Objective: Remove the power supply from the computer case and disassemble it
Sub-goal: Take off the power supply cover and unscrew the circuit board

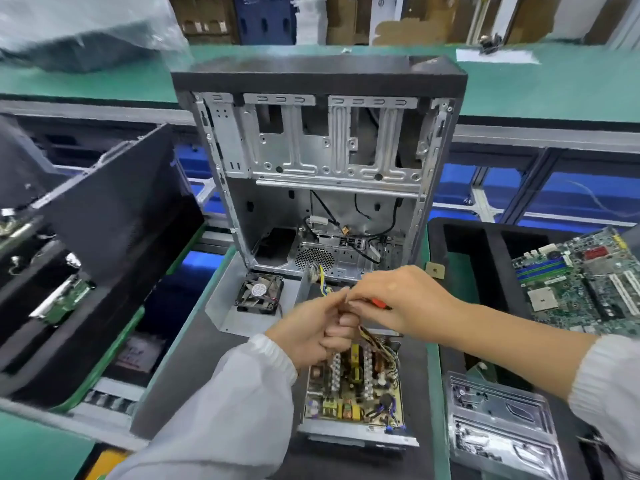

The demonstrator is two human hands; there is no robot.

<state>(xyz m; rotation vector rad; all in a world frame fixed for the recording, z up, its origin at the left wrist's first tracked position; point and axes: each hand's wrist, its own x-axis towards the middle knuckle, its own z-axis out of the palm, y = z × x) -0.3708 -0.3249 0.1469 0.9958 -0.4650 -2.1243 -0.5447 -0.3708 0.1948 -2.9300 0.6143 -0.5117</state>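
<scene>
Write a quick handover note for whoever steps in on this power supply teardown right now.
Left hand: grip on the wire bundle rising from the power supply board.
Right hand: holds a red-handled tool at those wires.
Done: supply is out of the computer case, cover off; fan lies on the cover plate.
Left: free the wires, lift the board from its tray.

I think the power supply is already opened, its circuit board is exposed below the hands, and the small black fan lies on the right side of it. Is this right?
Not quite. The head view shows the fan to the left of the power supply, on the grey cover plate. The rest holds: its circuit board is exposed below the hands.
</scene>
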